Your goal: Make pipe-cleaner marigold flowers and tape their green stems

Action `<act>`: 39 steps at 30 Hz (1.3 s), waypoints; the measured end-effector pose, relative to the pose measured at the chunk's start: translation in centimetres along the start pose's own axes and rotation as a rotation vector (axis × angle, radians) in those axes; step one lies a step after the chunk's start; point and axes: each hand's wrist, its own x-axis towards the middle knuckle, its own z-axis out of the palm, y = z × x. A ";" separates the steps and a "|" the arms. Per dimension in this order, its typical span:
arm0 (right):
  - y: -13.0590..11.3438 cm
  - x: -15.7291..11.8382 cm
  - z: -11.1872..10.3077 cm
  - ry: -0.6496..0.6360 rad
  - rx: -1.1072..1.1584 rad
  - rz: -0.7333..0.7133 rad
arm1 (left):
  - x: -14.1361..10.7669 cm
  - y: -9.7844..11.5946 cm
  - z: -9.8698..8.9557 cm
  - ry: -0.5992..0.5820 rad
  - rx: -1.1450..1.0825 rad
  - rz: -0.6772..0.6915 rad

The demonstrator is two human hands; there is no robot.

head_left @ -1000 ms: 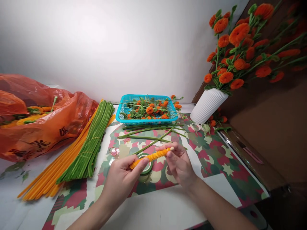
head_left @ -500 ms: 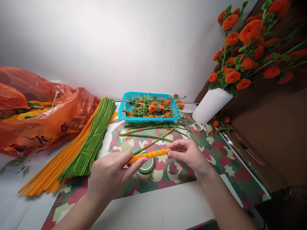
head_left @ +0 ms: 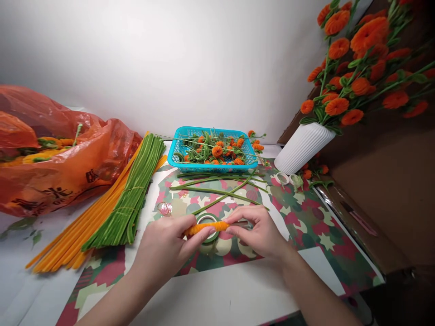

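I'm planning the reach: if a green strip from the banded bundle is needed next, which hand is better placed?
Probably the left hand: it is nearer the green bundle, while the right hand is farther across. Both hands are on the orange coil, so the left would first have to let go.

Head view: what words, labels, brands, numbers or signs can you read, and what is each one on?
Orange plastic bag: large black characters, creased and tilted; I can't read them with certainty.
Smaller marks beneath them: too small and blurred.
Blue basket, white vase, orange coil: no text visible.
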 end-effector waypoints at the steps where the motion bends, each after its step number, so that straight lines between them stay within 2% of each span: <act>1: 0.1 0.0 0.1 0.012 0.039 -0.010 | 0.0 0.1 0.1 -0.045 -0.049 -0.037; 4: 0.3 -0.2 0.0 0.014 0.111 -0.132 | 0.2 0.1 -0.1 -0.223 -0.246 -0.114; 6: 0.3 -0.2 -0.5 -0.036 0.117 -0.248 | 0.5 -0.1 -0.5 -0.344 -0.378 -0.123; 8: 0.0 -0.2 -1.0 -0.105 0.137 -0.302 | 0.7 -0.5 -0.8 -0.438 -0.472 -0.111; 10: -0.3 -0.3 -1.3 -0.195 0.182 -0.230 | 0.9 -0.8 -1.1 -0.511 -0.507 -0.080; 13: -0.6 -0.2 -1.6 -0.365 0.256 0.031 | 1.1 -1.1 -1.3 -0.555 -0.413 0.010; 16: -0.3 0.1 -1.6 -0.446 0.306 0.272 | 1.2 -1.4 -1.4 -0.454 -0.209 0.151; 20: 0.5 0.6 -1.3 -0.451 0.395 0.507 | 1.0 -1.7 -1.5 -0.264 -0.007 0.352; 24: 1.1 0.8 -1.0 -0.449 0.520 0.639 | 0.9 -1.9 -1.4 -0.141 0.093 0.484; 29: 1.7 0.9 -0.9 -0.434 0.691 0.792 | 0.9 -1.7 -2.0 -0.063 0.098 0.595; 34: 3.0 0.6 -0.7 -0.448 0.872 0.823 | 0.9 -1.9 -2.6 0.059 0.125 0.673; 39: 4.4 0.0 0.1 -0.511 1.021 0.792 | 0.8 -2.0 -2.7 0.082 0.134 0.726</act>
